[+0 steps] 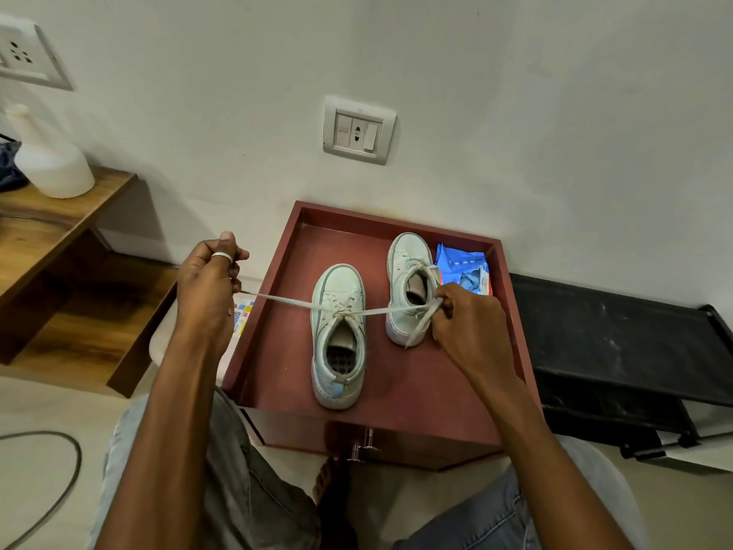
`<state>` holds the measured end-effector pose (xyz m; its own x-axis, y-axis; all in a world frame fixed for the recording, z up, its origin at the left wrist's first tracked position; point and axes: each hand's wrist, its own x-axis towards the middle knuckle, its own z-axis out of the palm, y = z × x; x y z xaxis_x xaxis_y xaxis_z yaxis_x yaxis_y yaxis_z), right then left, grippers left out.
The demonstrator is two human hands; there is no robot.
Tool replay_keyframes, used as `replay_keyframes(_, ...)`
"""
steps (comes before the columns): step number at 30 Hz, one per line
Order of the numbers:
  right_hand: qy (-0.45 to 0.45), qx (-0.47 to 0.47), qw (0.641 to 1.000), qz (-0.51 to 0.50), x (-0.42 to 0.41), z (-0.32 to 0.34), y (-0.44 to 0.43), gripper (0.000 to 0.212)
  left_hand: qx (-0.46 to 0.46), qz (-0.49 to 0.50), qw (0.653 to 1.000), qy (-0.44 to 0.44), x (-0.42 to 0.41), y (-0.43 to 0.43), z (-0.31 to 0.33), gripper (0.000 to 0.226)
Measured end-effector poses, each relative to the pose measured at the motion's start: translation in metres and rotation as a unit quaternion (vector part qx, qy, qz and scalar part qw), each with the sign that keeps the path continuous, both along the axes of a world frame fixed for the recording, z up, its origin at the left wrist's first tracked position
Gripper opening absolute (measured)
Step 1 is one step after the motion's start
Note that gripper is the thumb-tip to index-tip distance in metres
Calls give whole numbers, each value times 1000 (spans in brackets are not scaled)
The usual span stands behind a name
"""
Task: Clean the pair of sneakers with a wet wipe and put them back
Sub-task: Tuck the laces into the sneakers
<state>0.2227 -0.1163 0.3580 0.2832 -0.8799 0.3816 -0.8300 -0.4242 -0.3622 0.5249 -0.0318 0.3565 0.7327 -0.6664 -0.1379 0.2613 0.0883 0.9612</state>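
Sneakers, two pale mint-white lace-up canvas ones, stand side by side on a reddish-brown wooden table [416, 383] with a raised rim, toes pointing to 12 o'clock, towards the wall. The nearer sneaker [341, 283] sits at the centre of the table. The farther sneaker [408, 252] stands just beside it at about 2 o'clock, apart from it.

Both hands are closed on the ends of a flat white shoelace [285, 301] belonging to the nearer sneaker. The left hand [206, 283], off the table's edge at 9 o'clock, pinches one end between thumb and fingers. The right hand [464, 315], at 3 o'clock and in front of the farther sneaker, grips the other end, whose tip hangs below the fingers. The lace is pulled taut in a straight line across the shoe's eyelets.

A blue plastic pack of wet wipes [462, 267] lies at 2 o'clock against the farther sneaker, its flap apparently lifted. No wipe is in either hand.

Judging by this, the work is on the laces, either loosening or tightening; which one cannot be told. The uppers look fairly clean, with a faint yellowish tint on the nearer toe and a blue patch at its heel. Whether wiping is finished is unclear. Both shoes remain on the table, so putting them back appears to be left.
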Motion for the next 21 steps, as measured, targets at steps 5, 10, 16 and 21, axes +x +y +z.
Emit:
replay_keyframes(5, 11, 39, 999, -13, -14, -13, 3, 9, 40, 15, 999, -14, 6, 3, -7, 24)
replay_keyframes(10, -11, 148, 988, -30, -15, -20, 1, 19, 129, -8, 983, -132, -6, 3, -2, 37)
replay_keyframes(16, -96, 133, 982, -98, -13, -4, -3, 28, 309, 70, 789, -527, -10, 14, -1, 53)
replay_keyframes(21, -151, 223, 963, 25, 24, 11, 15, 25, 154, -134, 839, -504, -35, 4, 4, 38)
